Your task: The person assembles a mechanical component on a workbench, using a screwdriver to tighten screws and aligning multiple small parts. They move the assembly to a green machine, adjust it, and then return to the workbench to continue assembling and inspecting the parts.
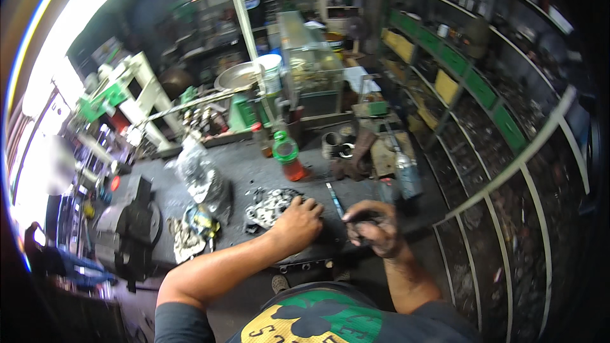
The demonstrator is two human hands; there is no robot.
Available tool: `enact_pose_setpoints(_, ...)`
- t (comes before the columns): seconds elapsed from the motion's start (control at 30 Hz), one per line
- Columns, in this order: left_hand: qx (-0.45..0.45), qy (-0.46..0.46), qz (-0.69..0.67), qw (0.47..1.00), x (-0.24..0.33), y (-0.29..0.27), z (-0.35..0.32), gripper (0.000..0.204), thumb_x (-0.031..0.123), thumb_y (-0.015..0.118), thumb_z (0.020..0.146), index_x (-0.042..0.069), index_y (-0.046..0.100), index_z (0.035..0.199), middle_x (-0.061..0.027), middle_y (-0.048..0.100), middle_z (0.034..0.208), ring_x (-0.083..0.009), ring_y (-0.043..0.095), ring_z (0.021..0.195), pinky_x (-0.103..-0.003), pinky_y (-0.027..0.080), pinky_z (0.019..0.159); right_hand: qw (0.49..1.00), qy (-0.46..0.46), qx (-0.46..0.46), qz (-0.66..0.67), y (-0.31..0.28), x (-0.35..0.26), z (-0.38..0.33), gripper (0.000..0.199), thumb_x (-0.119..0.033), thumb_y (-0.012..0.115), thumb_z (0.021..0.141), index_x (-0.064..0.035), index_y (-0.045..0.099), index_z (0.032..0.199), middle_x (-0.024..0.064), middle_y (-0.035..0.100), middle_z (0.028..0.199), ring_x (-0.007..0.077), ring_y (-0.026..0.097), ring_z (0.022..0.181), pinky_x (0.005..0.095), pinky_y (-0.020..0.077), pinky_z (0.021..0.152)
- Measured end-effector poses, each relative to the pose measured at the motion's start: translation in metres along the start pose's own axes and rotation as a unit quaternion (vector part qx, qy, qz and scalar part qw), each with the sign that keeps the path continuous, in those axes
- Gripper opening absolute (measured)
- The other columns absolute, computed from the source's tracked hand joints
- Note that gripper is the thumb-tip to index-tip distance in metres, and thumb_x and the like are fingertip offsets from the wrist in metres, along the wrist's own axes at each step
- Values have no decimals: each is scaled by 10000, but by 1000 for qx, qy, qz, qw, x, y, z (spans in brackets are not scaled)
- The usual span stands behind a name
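Note:
My left hand rests with bent fingers on the right edge of a silver metal casting full of holes, lying on the dark workbench. My right hand, smeared with black, is raised at the bench's front edge. Its fingers curl round something dark that I cannot make out. Between the hands and a little beyond them lies a slim blue tool with a pale tip. Behind the casting stands a clear bottle with a green top and red liquid.
A bench vice sits at the left, near a crumpled rag and a clear plastic bag. Dark metal parts and a spray can stand at the right rear. Metal shelving with green drawers lines the right side.

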State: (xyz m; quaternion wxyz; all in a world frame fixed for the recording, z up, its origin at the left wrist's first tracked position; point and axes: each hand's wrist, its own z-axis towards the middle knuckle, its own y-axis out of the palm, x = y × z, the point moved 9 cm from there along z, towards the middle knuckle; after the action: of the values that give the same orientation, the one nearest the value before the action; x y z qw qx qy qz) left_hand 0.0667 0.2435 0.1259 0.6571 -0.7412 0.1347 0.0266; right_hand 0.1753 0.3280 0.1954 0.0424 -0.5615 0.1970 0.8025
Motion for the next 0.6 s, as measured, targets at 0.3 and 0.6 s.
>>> enact_pose_setpoints(0.3, 27, 32, 52, 998, 10, -10, -2, 247, 288, 634, 989, 137, 829, 1003, -73, 691, 1235, -270, 600, 1217, -494, 454, 1085, 1000, -12, 12, 1, -9, 5, -4, 263, -132, 654, 971, 26, 724, 1169, 35, 656, 806, 90, 598, 680, 277, 503, 608)
enact_pose_setpoints(0.6, 44, 66, -17, 997, 9, -21, -16, 226, 253, 630, 980, 103, 796, 951, -88, 722, 1088, -267, 701, 1061, -420, 537, 950, 998, -26, 51, -2, -17, 8, -9, 311, -177, 673, 958, 73, 694, 1141, 74, 615, 770, 133, 579, 650, 296, 528, 581)
